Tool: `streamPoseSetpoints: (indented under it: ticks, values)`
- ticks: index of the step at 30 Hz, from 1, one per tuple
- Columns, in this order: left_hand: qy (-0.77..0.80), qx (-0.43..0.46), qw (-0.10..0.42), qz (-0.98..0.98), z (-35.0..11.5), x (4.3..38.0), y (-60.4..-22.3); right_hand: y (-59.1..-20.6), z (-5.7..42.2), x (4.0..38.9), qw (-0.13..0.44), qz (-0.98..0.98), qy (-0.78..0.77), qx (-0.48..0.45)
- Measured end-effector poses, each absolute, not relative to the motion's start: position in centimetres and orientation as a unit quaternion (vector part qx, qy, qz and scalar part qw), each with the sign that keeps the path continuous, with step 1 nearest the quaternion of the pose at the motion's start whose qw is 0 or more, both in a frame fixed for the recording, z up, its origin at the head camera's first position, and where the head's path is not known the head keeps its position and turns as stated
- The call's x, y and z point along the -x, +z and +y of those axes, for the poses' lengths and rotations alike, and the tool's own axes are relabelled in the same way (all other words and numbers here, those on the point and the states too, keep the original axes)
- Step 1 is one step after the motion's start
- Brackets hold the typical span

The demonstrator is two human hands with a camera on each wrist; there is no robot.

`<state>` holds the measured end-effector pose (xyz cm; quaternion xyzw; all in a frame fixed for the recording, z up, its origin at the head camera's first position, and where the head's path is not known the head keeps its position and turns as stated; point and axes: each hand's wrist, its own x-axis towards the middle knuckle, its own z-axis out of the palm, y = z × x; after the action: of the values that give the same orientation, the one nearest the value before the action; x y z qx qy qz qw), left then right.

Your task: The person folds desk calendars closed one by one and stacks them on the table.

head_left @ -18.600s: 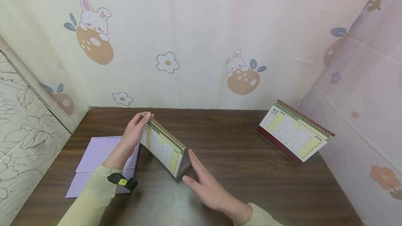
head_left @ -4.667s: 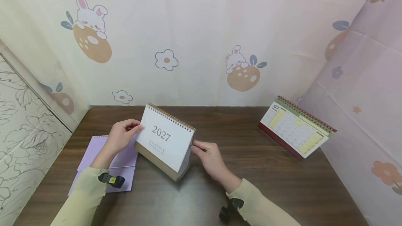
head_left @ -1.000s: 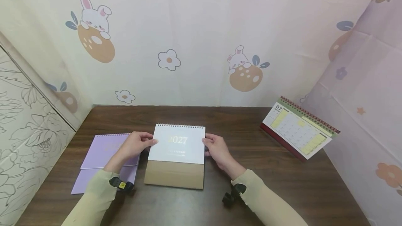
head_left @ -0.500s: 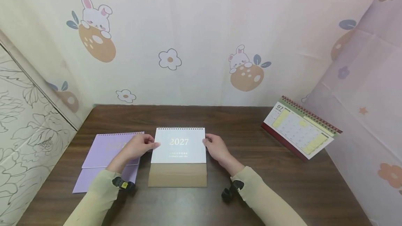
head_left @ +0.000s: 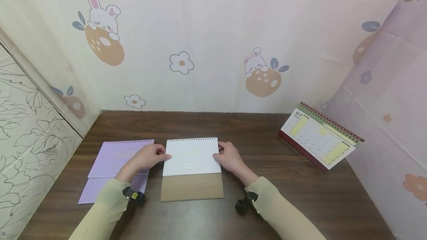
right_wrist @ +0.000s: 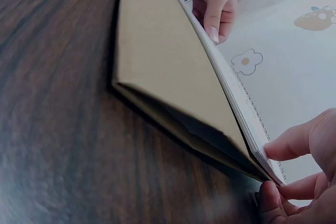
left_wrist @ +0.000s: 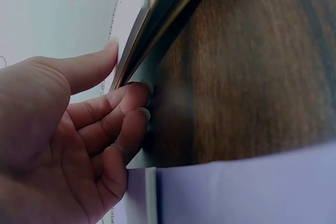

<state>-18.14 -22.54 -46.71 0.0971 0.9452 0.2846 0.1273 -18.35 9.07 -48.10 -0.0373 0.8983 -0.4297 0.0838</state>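
A spiral-bound desk calendar (head_left: 191,186), with a white cover and a kraft-brown base, lies low and nearly flat at the middle of the table. My left hand (head_left: 148,157) pinches its left edge, thumb on the white cover (left_wrist: 128,17) and fingers behind, as the left wrist view shows. At the opposite edge, my right hand (head_left: 231,157) pinches the calendar with thumb on top and fingers underneath. A narrow gap shows between the folded panels of the brown base (right_wrist: 168,61) in the right wrist view.
Flat at the left lies a purple calendar (head_left: 118,158), partly under my left forearm. A red-and-green desk calendar (head_left: 315,140) showing page 07 stands tilted at the back right. A patterned curtain (head_left: 200,29) hangs behind the brown table (head_left: 283,195).
The held calendar was upright with a 07 page showing, then displayed its 2027 cover at an angle. Since then it has been squared to the front and flattened, both hands moving with it.
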Motion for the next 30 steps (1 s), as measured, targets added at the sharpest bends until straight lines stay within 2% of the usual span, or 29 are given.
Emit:
streamPoseSetpoints:
  ticks: [10, 30]
  values:
    - [0.264, -0.101, 0.143, 0.948, -22.1, 18.1, -46.0, -48.6, 8.9, 18.4, 0.067, 0.916, -0.394, 0.044]
    - [0.276, -0.111, 0.135, 0.945, -22.1, 17.5, -45.4, -48.0, 10.0, 17.5, 0.072, 0.895, -0.44, 0.011]
